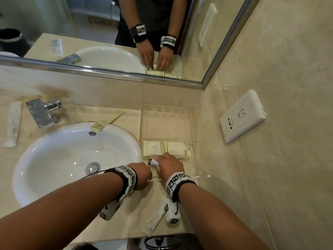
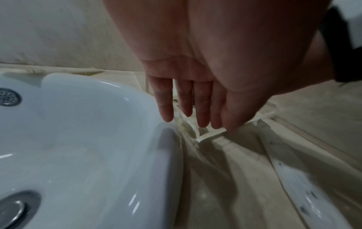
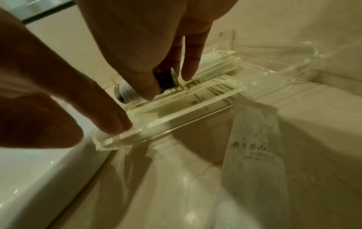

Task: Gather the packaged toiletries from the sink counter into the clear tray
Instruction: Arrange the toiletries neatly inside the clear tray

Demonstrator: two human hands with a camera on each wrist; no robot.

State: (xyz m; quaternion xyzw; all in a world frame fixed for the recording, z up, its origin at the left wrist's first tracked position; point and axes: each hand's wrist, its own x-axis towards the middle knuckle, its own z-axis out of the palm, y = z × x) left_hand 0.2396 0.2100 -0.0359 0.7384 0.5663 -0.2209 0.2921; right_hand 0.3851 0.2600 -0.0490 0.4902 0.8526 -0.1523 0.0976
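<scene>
The clear tray (image 1: 195, 159) stands on the counter right of the sink, with several cream packets (image 1: 165, 148) lying in its near half. My right hand (image 1: 169, 165) pinches a small white bottle with a dark cap (image 1: 153, 162) just above those packets (image 3: 195, 96). In the right wrist view, thumb and fingers grip the bottle (image 3: 164, 80). My left hand (image 1: 144, 175) has straight fingers (image 2: 201, 111) touching the tray's near-left corner (image 2: 211, 134). A clear-wrapped packet (image 1: 155, 219) lies under my right wrist, in front of the tray (image 3: 176, 122).
A long white packet (image 1: 13, 123) lies at the counter's far left. A long cream packet (image 1: 108, 120) rests across the white sink's (image 1: 54, 159) back rim beside the chrome faucet (image 1: 43, 110). A wall socket (image 1: 243, 116) is on the right wall; a mirror stands behind.
</scene>
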